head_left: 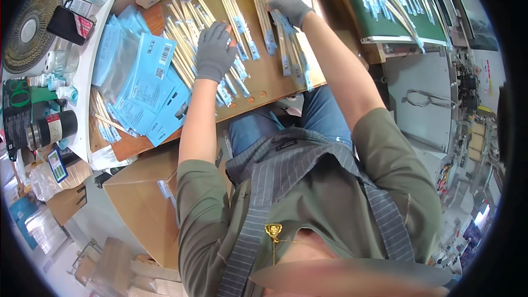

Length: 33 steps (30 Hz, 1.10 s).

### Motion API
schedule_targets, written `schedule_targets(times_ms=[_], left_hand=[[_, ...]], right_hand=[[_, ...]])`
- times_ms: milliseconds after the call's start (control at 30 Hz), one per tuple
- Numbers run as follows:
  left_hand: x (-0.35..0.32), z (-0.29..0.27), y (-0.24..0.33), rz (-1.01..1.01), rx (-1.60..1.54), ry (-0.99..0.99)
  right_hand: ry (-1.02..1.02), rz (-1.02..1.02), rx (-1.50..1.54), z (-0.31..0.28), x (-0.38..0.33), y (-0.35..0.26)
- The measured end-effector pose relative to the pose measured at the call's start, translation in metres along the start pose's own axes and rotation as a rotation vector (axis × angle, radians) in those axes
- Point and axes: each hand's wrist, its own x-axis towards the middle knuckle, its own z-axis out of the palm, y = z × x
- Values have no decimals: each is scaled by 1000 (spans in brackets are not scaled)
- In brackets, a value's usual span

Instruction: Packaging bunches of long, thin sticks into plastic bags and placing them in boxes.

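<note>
The left hand (215,54), in a grey glove, lies with fingers slightly spread on slim, pale sticks (180,44) in clear plastic sleeves with blue ends; whether it grips any, I cannot tell. The right hand (291,9), gloved alike, curls around a second bunch (289,49) above the brown table (264,80). Nearby flat blue bags (144,91) carry dark print, a barcode (165,53) and a square code (160,72).

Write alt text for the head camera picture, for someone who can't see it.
A person's gray-gloved left hand touches thin wrapped sticks on a brown table, while the gray-gloved right hand seems to hold another bunch. Blue packets lie at the left; more sticks lie on a green surface at upper right.
</note>
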Motion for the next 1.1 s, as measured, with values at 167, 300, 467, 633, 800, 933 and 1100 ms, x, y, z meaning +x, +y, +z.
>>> schedule_targets(times_ms=[167,300,467,633,800,933,1100], left_hand=[[3,1,2,3,3,-11],[4,1,1,-7,-8,-37],[5,0,0,15,-34,-13],[10,2,3,1,-78,27],[12,3,4,-53,-67,22],[15,0,9,-46,-62,58],[35,-7,30,93,-190,189]], right_hand=[[115,14,61,-2,-5,-4],[40,9,161,-1,0,6],[81,-66,156,10,5,13],[114,-24,-60,9,12,7],[236,-94,-574,26,13,-12],[172,-85,-510,29,20,-7],[42,-162,-334,33,31,10]])
